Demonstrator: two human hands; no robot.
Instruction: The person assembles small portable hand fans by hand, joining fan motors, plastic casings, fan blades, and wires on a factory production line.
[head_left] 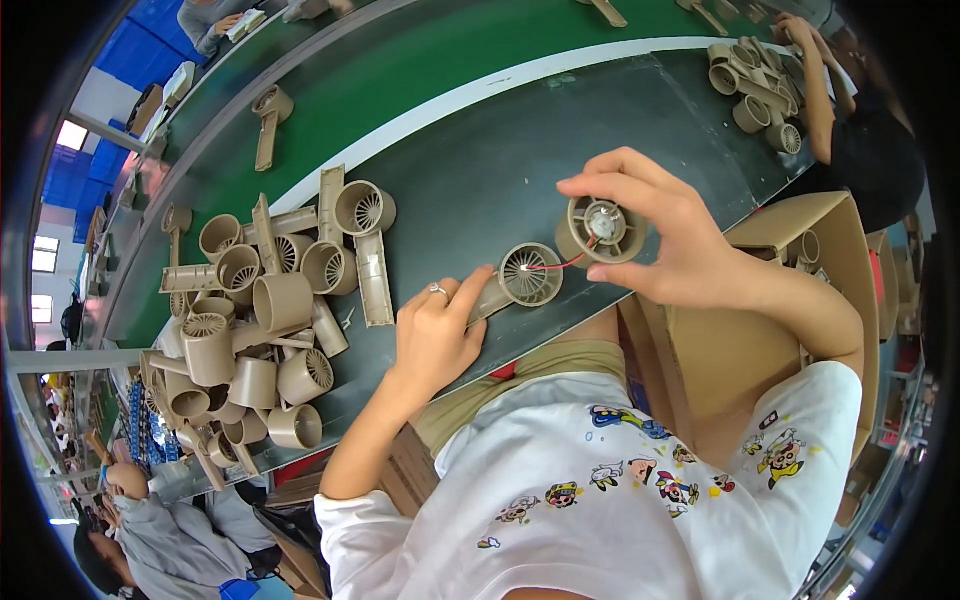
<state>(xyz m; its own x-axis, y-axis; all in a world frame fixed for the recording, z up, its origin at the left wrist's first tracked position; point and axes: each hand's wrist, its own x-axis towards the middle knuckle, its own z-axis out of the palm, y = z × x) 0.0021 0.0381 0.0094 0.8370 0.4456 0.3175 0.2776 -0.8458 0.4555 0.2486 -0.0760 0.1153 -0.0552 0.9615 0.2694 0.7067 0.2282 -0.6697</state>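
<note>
Motor cup (pixel 606 222) up over bench edge, R hand (pixel 695 245) clamped on its rim; red wire (pixel 562 266) runs to grilled housing (pixel 530 287), handle pinched by L hand (pixel 432 328). Prob. wired, not yet closed up. Pile (pixel 282 302) beyond: can't tell if done.

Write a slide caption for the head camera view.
Left hand holds a tan vented housing by its handle; right hand holds a motor-fitted tan cylinder, a red wire linking both parts.
</note>
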